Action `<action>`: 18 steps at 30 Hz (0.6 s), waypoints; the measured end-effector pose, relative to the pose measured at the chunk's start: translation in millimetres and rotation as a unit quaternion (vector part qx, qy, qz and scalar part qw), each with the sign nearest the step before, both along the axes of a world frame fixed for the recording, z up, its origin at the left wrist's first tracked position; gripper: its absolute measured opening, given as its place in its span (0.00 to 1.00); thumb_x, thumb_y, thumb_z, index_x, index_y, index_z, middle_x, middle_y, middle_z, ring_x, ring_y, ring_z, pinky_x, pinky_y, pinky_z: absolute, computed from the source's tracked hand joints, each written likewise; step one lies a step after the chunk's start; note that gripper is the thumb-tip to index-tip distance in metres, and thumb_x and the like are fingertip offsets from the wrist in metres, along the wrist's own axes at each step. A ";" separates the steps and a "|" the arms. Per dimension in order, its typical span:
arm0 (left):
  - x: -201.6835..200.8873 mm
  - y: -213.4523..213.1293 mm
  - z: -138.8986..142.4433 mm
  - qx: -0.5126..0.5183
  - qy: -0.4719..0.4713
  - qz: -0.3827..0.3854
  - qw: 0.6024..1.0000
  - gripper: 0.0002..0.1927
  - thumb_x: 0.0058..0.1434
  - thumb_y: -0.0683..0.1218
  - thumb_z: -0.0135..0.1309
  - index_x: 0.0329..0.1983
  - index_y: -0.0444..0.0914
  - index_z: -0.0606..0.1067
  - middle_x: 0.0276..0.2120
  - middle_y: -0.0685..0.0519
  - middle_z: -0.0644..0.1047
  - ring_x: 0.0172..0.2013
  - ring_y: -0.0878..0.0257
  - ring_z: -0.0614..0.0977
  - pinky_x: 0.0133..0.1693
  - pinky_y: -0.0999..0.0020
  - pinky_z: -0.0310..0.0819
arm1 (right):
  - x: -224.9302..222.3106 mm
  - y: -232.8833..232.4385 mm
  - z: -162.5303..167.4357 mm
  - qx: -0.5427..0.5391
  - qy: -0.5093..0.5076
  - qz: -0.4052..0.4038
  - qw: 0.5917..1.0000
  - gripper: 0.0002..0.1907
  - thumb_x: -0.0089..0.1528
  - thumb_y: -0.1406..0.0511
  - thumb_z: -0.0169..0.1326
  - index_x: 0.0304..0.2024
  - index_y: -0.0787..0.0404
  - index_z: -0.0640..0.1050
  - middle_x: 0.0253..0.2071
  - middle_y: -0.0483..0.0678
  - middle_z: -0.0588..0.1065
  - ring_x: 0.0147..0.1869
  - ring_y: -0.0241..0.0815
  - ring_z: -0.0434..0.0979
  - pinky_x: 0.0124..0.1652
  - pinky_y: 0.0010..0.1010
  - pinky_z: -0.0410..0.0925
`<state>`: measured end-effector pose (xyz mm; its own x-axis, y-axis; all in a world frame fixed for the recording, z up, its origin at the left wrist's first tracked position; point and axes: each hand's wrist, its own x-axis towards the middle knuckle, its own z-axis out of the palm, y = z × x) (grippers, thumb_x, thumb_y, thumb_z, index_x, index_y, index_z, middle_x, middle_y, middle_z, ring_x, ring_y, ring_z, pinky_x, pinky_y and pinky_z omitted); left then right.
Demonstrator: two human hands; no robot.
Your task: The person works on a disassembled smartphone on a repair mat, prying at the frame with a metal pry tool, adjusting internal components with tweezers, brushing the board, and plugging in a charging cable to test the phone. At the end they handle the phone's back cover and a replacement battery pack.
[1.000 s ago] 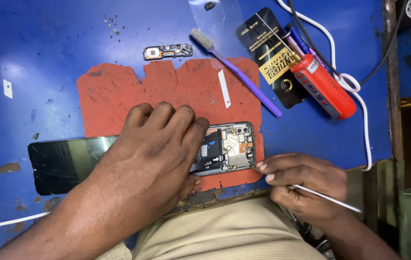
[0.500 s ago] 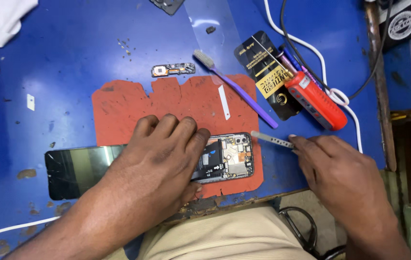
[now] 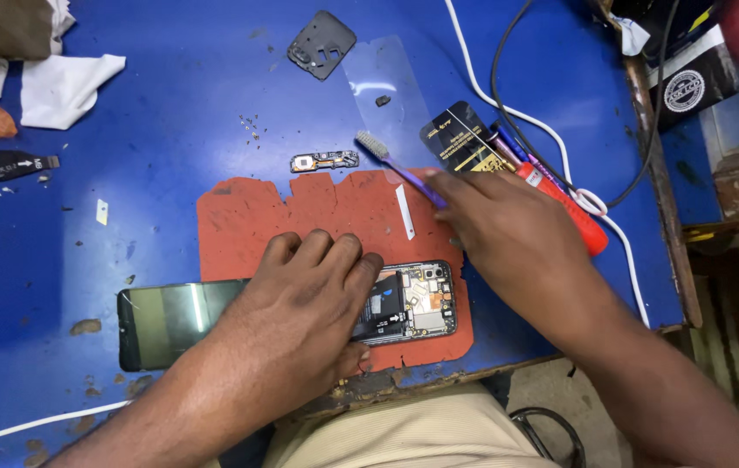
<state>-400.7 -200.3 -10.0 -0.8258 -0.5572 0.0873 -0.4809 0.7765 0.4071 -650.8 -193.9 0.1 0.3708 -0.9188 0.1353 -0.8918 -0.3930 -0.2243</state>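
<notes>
The left hand [image 3: 304, 299] lies flat, fingers together, pressing down on an opened black smartphone with its back cover off [image 3: 408, 303], whose circuit board and battery show. The phone rests on a ragged orange-red rubber mat [image 3: 317, 208] near the front edge of the scuffed blue counter [image 3: 170, 113]. The right hand [image 3: 508, 234] reaches over the mat with fingers loosely extended, its fingertips touching the purple-handled toothbrush with grey bristles [image 3: 391, 156]; whether it pinches the handle I cannot tell. Just beyond lie a red-handled tool [image 3: 582, 225], a small metal bracket [image 3: 324, 161] and a black plastic cover piece [image 3: 322, 43].
</notes>
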 end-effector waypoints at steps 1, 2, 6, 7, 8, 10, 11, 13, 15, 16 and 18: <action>0.6 0.9 2.0 0.003 0.002 -0.001 1.000 0.44 0.38 0.58 0.69 0.55 0.29 0.73 0.45 0.44 0.72 0.48 0.48 0.72 0.46 0.53 0.63 | 3.1 -1.5 -1.8 -0.001 0.009 -0.012 1.000 0.22 0.58 0.72 0.59 0.56 0.64 0.79 0.38 0.55 0.78 0.40 0.57 0.79 0.38 0.44 0.71; 1.1 0.5 3.3 0.005 0.006 -0.001 1.000 0.44 0.38 0.58 0.69 0.55 0.29 0.73 0.45 0.45 0.72 0.48 0.48 0.72 0.46 0.53 0.63 | 6.3 -3.6 -3.9 -0.002 0.019 -0.024 1.000 0.22 0.57 0.72 0.60 0.56 0.64 0.79 0.37 0.56 0.77 0.40 0.57 0.79 0.38 0.45 0.71; 2.9 -0.9 5.2 0.013 -0.003 -0.001 1.000 0.43 0.39 0.58 0.69 0.55 0.29 0.72 0.45 0.44 0.72 0.48 0.48 0.72 0.45 0.52 0.63 | 8.1 -4.7 -3.5 -0.087 -0.040 -0.031 0.995 0.20 0.57 0.72 0.61 0.53 0.65 0.79 0.41 0.56 0.78 0.41 0.55 0.79 0.41 0.42 0.72; 3.2 -1.6 4.4 0.015 -0.003 -0.001 1.000 0.43 0.40 0.58 0.68 0.55 0.29 0.72 0.45 0.44 0.72 0.48 0.48 0.72 0.45 0.52 0.63 | 4.0 -1.0 -0.2 -0.089 -0.077 -0.039 0.992 0.18 0.60 0.73 0.60 0.53 0.64 0.79 0.42 0.55 0.78 0.42 0.51 0.80 0.41 0.38 0.73; 3.5 -1.8 3.2 0.018 -0.003 -0.001 1.000 0.42 0.40 0.57 0.68 0.55 0.29 0.72 0.44 0.44 0.72 0.48 0.48 0.72 0.45 0.52 0.63 | -2.9 7.0 5.3 -0.090 -0.115 -0.047 0.988 0.16 0.63 0.74 0.58 0.53 0.64 0.80 0.43 0.54 0.79 0.42 0.47 0.81 0.41 0.34 0.73; 2.8 0.4 -0.5 0.011 0.002 -0.002 1.000 0.41 0.40 0.57 0.68 0.54 0.29 0.73 0.43 0.44 0.72 0.47 0.48 0.72 0.46 0.52 0.63 | -20.5 25.3 15.1 -0.066 -0.158 -0.060 0.983 0.13 0.64 0.76 0.57 0.50 0.64 0.80 0.42 0.53 0.79 0.41 0.42 0.81 0.39 0.29 0.73; 2.4 1.2 -3.1 -0.002 0.008 -0.001 1.000 0.41 0.40 0.56 0.68 0.53 0.29 0.73 0.43 0.45 0.72 0.47 0.49 0.72 0.46 0.52 0.63 | -31.9 34.5 19.4 -0.044 -0.165 -0.063 0.983 0.12 0.61 0.76 0.57 0.47 0.65 0.81 0.40 0.53 0.79 0.38 0.41 0.80 0.37 0.30 0.72; 1.8 2.2 -9.1 -0.020 0.017 0.000 1.000 0.41 0.40 0.57 0.67 0.54 0.29 0.73 0.43 0.45 0.72 0.47 0.50 0.72 0.47 0.52 0.63 | -51.5 50.5 19.6 0.008 -0.171 -0.063 0.983 0.11 0.57 0.74 0.60 0.44 0.65 0.81 0.37 0.52 0.79 0.36 0.39 0.80 0.35 0.29 0.71; 0.9 2.5 -15.6 -0.029 0.020 0.002 0.999 0.42 0.42 0.59 0.66 0.56 0.31 0.73 0.45 0.46 0.72 0.49 0.50 0.72 0.49 0.52 0.63 | -66.1 65.9 12.7 0.071 -0.169 -0.055 0.982 0.15 0.54 0.69 0.66 0.44 0.64 0.81 0.37 0.50 0.80 0.36 0.38 0.81 0.34 0.27 0.71; 0.3 3.6 -18.6 -0.029 0.022 0.001 0.999 0.42 0.42 0.59 0.66 0.56 0.31 0.73 0.45 0.46 0.72 0.49 0.50 0.72 0.50 0.52 0.63 | -71.0 72.3 7.0 0.070 -0.165 -0.030 0.983 0.15 0.54 0.68 0.67 0.42 0.63 0.81 0.37 0.49 0.80 0.37 0.38 0.81 0.36 0.27 0.72; -0.5 4.8 -22.8 -0.033 0.024 0.001 0.999 0.42 0.43 0.59 0.66 0.57 0.30 0.73 0.46 0.46 0.72 0.49 0.51 0.72 0.50 0.53 0.64 | -78.0 81.2 -5.5 0.064 -0.160 0.024 0.985 0.13 0.54 0.67 0.67 0.40 0.60 0.80 0.38 0.47 0.80 0.40 0.40 0.82 0.40 0.28 0.73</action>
